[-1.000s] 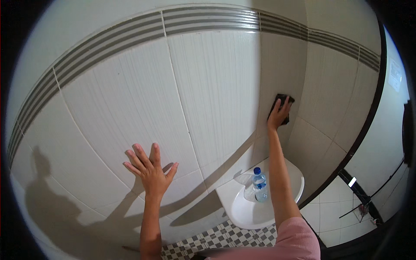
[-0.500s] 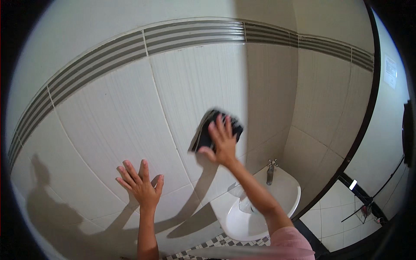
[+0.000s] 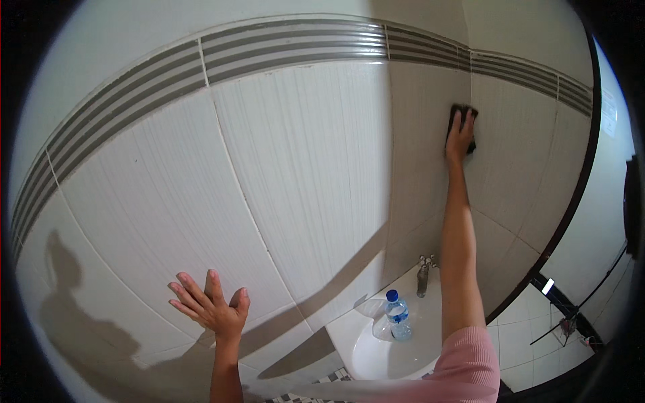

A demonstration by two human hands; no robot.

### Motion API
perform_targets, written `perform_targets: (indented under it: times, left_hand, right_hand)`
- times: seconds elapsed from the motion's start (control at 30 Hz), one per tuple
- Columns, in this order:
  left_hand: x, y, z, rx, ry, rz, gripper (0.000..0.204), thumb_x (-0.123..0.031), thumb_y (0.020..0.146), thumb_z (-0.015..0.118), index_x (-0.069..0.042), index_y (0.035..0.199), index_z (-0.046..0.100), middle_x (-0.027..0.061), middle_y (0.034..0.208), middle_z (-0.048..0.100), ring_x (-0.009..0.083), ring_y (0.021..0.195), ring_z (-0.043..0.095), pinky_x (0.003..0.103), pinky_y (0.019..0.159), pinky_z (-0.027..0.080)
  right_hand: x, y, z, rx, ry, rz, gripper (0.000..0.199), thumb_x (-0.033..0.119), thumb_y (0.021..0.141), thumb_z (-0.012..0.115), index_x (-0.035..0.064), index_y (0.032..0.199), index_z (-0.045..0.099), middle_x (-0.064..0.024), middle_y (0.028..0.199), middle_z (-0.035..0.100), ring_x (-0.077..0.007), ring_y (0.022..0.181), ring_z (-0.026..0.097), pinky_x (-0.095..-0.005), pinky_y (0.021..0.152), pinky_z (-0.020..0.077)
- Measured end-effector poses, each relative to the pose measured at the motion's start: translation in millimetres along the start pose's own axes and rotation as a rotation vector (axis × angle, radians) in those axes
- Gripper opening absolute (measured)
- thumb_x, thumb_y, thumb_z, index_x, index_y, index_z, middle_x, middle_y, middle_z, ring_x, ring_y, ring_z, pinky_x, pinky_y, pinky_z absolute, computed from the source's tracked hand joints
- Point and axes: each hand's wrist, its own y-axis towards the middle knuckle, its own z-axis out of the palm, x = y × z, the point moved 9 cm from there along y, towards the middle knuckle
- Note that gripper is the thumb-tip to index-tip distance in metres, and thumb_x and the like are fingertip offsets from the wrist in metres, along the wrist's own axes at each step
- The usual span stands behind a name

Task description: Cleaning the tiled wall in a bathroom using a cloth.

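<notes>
Bottle (image 3: 396, 313) on washbasin (image 3: 366, 356), cloth (image 3: 472, 141) above

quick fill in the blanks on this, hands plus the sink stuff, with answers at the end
The right hand covers part of a ____ cloth at the tiled wall.
The left hand holds ____.
The bottle by the tap has a ____ cap.
The sleeve is ____.

Missing words: black; nothing; blue; pink

Head view: left unit of side-by-side fisheye pair, worn on person's head. Upright, unmirrored. Faces tiled wall (image 3: 302, 168) at close range, slanting down onto sink (image 3: 376, 356) at lower right. Wall's striped border (image 3: 295, 46) bowed by lens; corners black. Left forearm (image 3: 226, 366), right forearm (image 3: 459, 228) in from lower edge.
</notes>
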Motion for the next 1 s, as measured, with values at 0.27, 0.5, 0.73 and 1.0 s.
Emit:
perform_targets:
  times: [0.27,0.5,0.73,1.0]
  left_hand:
    - [-4.3,-1.4,4.6,-0.039,-0.004,0.015,0.066,-0.055,0.085,0.042,-0.020,0.140,0.033,0.0199,0.148,0.017,0.0398,0.137,0.012,0.060,0.106,0.001]
    - [0.0,-0.3,-0.4,-0.031,0.011,0.020,0.065,-0.055,0.086,0.041,-0.020,0.140,0.033,0.0184,0.149,0.016,0.0385,0.137,0.010,0.058,0.107,0.001]
    - [-8.2,0.4,-1.7,-0.029,0.002,0.029,0.065,-0.054,0.087,0.040,-0.019,0.141,0.032,0.0190,0.148,0.017,0.0390,0.137,0.012,0.058,0.107,0.001]
    - [-5.5,-4.4,6.0,-0.044,-0.020,0.012,0.066,-0.054,0.086,0.041,-0.018,0.140,0.033,0.0203,0.148,0.018,0.0399,0.137,0.011,0.059,0.106,0.001]
  right_hand:
    - [-102.0,-187.0,-23.3,-0.046,-0.097,0.413,0.074,0.060,0.090,0.030,0.0100,0.144,0.020,-0.0181,0.148,0.018,-0.0345,0.137,0.014,-0.0491,0.110,0.0084]
    - [117.6,-279.5,-2.0,0.230,0.112,-0.434,0.077,0.046,0.082,0.059,0.0108,0.142,0.027,-0.0164,0.149,0.016,-0.0418,0.136,0.009,-0.0532,0.108,0.0075]
    - [25.3,-149.0,-15.5,0.037,0.008,-0.390,0.071,0.050,0.085,0.052,0.0137,0.142,0.029,-0.0131,0.148,0.022,-0.0331,0.136,0.018,-0.0490,0.109,0.0146]
    - [-166.9,-191.3,-40.9,-0.047,-0.036,0.642,0.087,0.070,0.085,0.027,0.0055,0.143,0.019,-0.0222,0.147,0.016,-0.0375,0.136,0.013,-0.0496,0.109,0.0125]
